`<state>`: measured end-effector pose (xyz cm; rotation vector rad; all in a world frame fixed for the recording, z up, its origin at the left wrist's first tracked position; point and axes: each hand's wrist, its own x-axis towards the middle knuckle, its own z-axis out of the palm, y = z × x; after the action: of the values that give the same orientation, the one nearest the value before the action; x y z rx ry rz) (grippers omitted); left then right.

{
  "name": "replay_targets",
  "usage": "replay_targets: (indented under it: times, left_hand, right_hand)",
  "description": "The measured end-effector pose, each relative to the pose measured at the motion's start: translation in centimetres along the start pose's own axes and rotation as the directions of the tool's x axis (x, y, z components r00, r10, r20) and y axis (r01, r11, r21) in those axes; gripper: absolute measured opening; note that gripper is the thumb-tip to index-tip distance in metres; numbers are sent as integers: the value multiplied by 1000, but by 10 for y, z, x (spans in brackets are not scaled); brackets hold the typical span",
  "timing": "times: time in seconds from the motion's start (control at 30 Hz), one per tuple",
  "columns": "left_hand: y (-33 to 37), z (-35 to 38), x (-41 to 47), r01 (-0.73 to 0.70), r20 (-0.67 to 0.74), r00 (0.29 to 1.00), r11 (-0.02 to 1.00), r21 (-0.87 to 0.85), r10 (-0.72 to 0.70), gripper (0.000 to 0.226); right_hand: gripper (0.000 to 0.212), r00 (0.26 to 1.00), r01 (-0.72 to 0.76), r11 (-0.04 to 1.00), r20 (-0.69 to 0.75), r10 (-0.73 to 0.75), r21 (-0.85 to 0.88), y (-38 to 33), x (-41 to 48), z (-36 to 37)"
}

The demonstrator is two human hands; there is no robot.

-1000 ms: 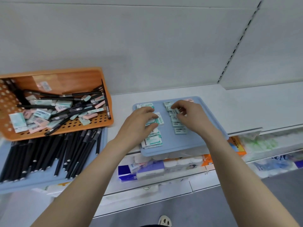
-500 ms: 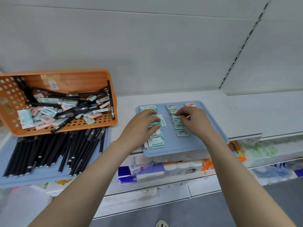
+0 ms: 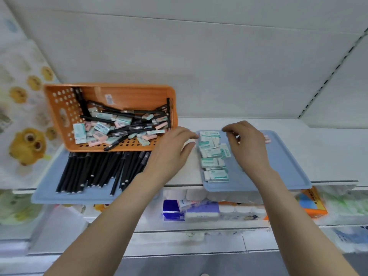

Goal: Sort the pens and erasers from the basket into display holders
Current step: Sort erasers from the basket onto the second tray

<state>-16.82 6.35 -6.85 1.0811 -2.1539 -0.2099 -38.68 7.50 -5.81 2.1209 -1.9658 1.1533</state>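
One orange basket (image 3: 129, 94), one pen tray (image 3: 47, 196), one eraser tray (image 3: 282, 166); left hand (image 3: 171, 150) relaxed, empty; right hand (image 3: 249, 144) curled, grip indiscernible.

Tilted orange basket (image 3: 129, 96) holds jumbled black pens (image 3: 127, 128) and wrapped erasers (image 3: 79, 132).

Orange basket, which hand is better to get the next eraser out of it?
Left, probably. The left hand hovers just beside the orange basket, near the erasers inside. The right hand is farther away, over the blue tray.
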Motion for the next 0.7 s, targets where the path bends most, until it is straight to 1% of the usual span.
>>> replay_targets:
  times: [0.07, 0.13, 0.23, 0.3, 0.33, 0.4, 0.47, 0.5, 0.57, 0.63, 0.7]
  left_hand:
    - [-23, -24, -14, 81, -105, 991, 996, 26, -78, 21]
    - [-49, -48, -25, 187, -177, 969, 981, 54, -175, 25]
    - [-87, -74, -27, 306, -166, 946, 937, 170, -279, 34]
    - [-107, -86, -18, 319, -110, 948, 912, 257, -300, 40]
    - [-114, -89, -12, 305, -61, 952, 908, 286, -301, 42]
    - [-122, -92, -2, 267, 72, 950, 913, 308, -302, 42]
    - [-127, -86, 3, 229, 183, 934, 909, 349, -306, 41]
    - [-129, -82, 2, 225, 201, 928, 903, 367, -313, 41]
    - [-136, -74, -1, 248, 169, 929, 893, 375, -328, 43]
    - [-142, -69, -4, 264, 123, 938, 897, 356, -325, 42]
    - [-145, -67, -4, 269, 105, 942, 905, 329, -318, 41]
  right_hand:
    - [20, 996, 78, 995, -34, -76, 55, -33, 0, 10]
    - [22, 982, 189, 980, -28, -187, 69, -67, 1, 27]
    - [32, 943, 325, 945, 70, -326, 34, -110, 12, 64]
    - [42, 910, 376, 925, 210, -357, -57, -133, 28, 87]
    - [44, 894, 385, 915, 297, -337, -120, -143, 36, 96]
    - [48, 877, 369, 884, 421, -230, -287, -157, 53, 107]
    - [46, 883, 316, 845, 460, -95, -432, -168, 66, 111]
    - [43, 882, 312, 819, 468, -60, -482, -170, 70, 113]
    - [37, 874, 333, 779, 485, -42, -532, -172, 74, 117]
    - [33, 866, 337, 782, 498, -39, -525, -172, 71, 120]
    - [30, 876, 328, 793, 480, -52, -513, -170, 64, 125]
